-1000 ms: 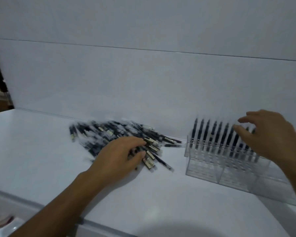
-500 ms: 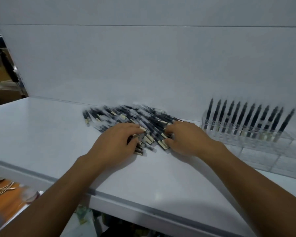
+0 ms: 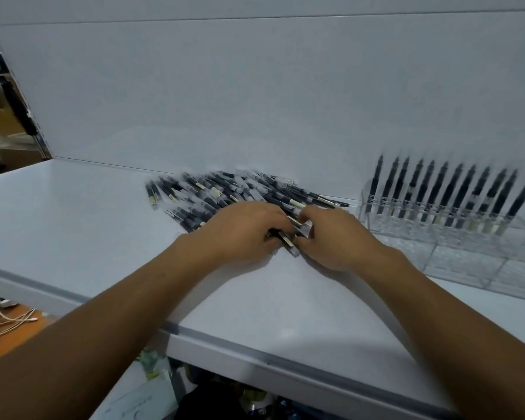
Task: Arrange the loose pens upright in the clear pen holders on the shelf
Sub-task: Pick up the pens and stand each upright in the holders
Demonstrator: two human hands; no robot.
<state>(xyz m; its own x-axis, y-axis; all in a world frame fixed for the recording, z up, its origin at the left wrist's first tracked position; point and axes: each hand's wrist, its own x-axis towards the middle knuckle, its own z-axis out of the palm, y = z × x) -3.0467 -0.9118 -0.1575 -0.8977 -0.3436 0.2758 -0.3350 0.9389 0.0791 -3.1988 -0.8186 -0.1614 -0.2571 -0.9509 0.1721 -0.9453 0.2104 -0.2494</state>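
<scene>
A heap of loose black pens (image 3: 219,192) lies on the white shelf (image 3: 73,225) against the back wall. Both hands sit at the heap's near right edge. My left hand (image 3: 240,231) curls its fingers over several pens. Facing it, my right hand (image 3: 334,237) pinches pens between thumb and fingers. One clear-capped pen (image 3: 288,245) sticks out between the two hands. To the right stands a clear pen holder (image 3: 455,250), its back row (image 3: 446,192) filled with upright black pens and its front compartments bare.
The shelf's front edge (image 3: 255,356) runs diagonally below my forearms. Under it are a lower shelf with dark items (image 3: 225,398) and, at the left, an orange surface with white cables (image 3: 3,319). A white wall backs the shelf.
My right hand left the pen holder and came down onto the heap beside my left hand. Both hands have since closed in on the same few pens. The view shifted left.
</scene>
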